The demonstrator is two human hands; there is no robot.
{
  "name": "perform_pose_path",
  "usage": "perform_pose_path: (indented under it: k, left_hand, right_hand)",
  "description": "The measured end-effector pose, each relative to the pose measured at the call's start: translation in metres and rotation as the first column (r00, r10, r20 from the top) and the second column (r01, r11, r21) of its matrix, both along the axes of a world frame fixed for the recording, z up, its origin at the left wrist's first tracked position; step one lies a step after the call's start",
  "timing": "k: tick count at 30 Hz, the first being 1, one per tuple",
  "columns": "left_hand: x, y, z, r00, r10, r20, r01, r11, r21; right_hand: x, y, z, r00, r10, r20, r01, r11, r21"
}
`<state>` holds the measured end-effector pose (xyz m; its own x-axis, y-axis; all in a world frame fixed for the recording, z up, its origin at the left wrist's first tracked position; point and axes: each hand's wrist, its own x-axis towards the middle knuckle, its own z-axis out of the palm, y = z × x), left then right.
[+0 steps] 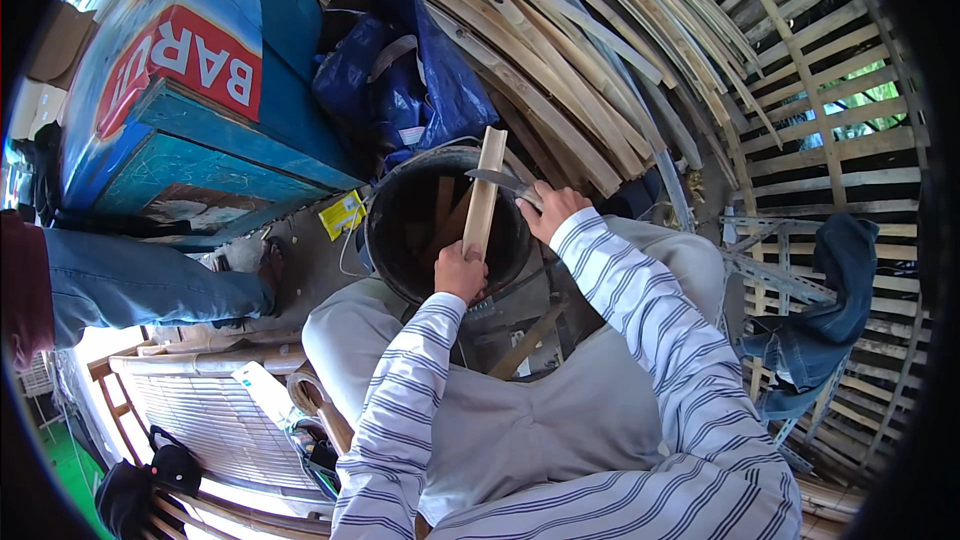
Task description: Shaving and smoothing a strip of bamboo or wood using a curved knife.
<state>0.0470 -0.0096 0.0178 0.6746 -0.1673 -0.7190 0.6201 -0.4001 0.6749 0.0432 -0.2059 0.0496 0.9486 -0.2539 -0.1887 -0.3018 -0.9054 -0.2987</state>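
My left hand [460,273] is closed around the lower end of a short, pale split-bamboo piece [483,208], which points up and away from me, tilted slightly right. In my right hand [553,208] is a knife [499,179]; its dark, slightly curved blade lies across the upper part of the bamboo. Both hands are over a round black bucket [396,215] between my knees. Inside the bucket a few brownish strips show dimly, and the rest of its inside is too dark to make out.
A blue plastic bag [440,80] stands just beyond the bucket, beside a long heap of bamboo strips [560,70]. At left are a painted blue box [200,155], a yellow packet [343,215] and another person's jeans-clad leg [150,275]. Jeans [835,310] hang near the slatted wall [800,40] at right.
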Motion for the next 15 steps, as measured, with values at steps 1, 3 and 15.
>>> perform_pose_path:
  k: [1, 3, 15]
  left_hand:
    - [0.001, 0.001, -0.003, 1.0, -0.018, 0.025, 0.017, 0.999, 0.044]
    - [0.001, 0.005, -0.01, 0.999, -0.02, 0.046, 0.015, 0.995, 0.095]
    - [-0.007, 0.002, -0.005, 0.983, -0.106, 0.148, 0.089, 0.989, 0.12]
  right_hand:
    - [-0.004, 0.004, -0.007, 1.0, 0.001, -0.001, -0.001, 1.0, -0.005]
    - [-0.015, 0.025, 0.002, 0.993, 0.075, -0.089, -0.075, 0.997, 0.003]
    - [-0.015, 0.02, -0.003, 0.992, 0.117, -0.045, -0.119, 0.992, -0.046]
